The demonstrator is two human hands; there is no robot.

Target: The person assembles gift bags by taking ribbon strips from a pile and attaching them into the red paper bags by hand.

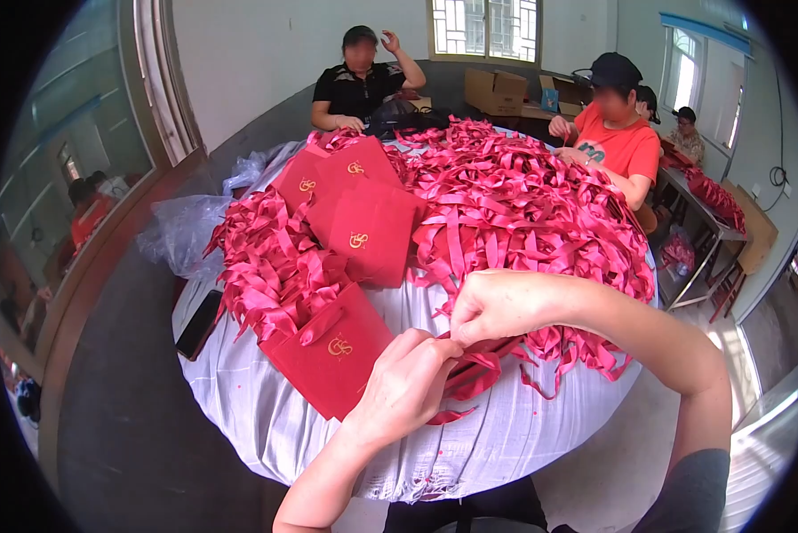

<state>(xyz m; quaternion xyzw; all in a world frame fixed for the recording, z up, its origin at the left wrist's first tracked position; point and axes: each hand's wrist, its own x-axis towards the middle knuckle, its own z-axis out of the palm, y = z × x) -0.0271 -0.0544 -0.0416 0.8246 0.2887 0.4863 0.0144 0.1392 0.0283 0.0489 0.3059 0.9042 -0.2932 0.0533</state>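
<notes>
Close together near the front of the table, both of my hands are closed at the top edge of a red gift bag (463, 384). My left hand (406, 380) pinches that edge with a pink-red ribbon at the fingertips. Just beyond it, my right hand (497, 308) is bent down in a pinch on the ribbon, its fingertips mostly hidden. Loose ribbon ends hang below the fingers. To the left of my left hand lies a red bag (328, 360) with a gold emblem. More red bags (372, 233) are piled farther back.
A large heap of bags with ribbon handles (523, 204) covers the far right of the round table, whose cloth is pale (266, 440). A black phone (199, 325) lies at the left edge, near clear plastic (186, 226). Co-workers sit across and at the right.
</notes>
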